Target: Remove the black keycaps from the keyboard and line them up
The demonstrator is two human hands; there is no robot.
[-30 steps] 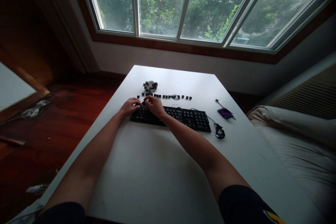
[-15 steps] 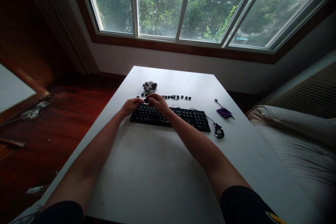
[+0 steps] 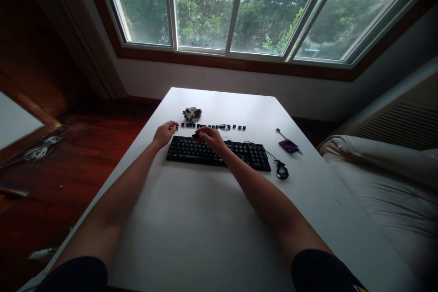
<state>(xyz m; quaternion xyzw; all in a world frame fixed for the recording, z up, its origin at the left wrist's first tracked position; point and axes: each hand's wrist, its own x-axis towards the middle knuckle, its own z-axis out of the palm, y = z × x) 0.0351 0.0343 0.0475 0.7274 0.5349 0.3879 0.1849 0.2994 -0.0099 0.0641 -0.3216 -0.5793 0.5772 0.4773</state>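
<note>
A black keyboard [image 3: 239, 153] lies across the white table [image 3: 191, 228]. Behind it runs a row of loose black keycaps [image 3: 219, 126]. My right hand [image 3: 212, 139] hovers over the keyboard's left half, fingers pinched on a small black keycap [image 3: 195, 136]. My left hand [image 3: 164, 132] is off the keyboard's far left corner, fingers curled, its fingertips at the left end of the keycap row; whether it holds anything is hidden.
A crumpled grey cloth [image 3: 191, 113] lies behind the keycaps. The keyboard's cable is bundled [image 3: 282, 171] at its right, near a purple pouch [image 3: 288, 146]. A pale cushion [image 3: 386, 182] is at the right, wooden floor with cables [image 3: 37, 153] at the left, and windows ahead.
My left hand moved away from the keyboard toward the left end of the keycap row. My right hand lifted a keycap and shifted slightly right over the keys.
</note>
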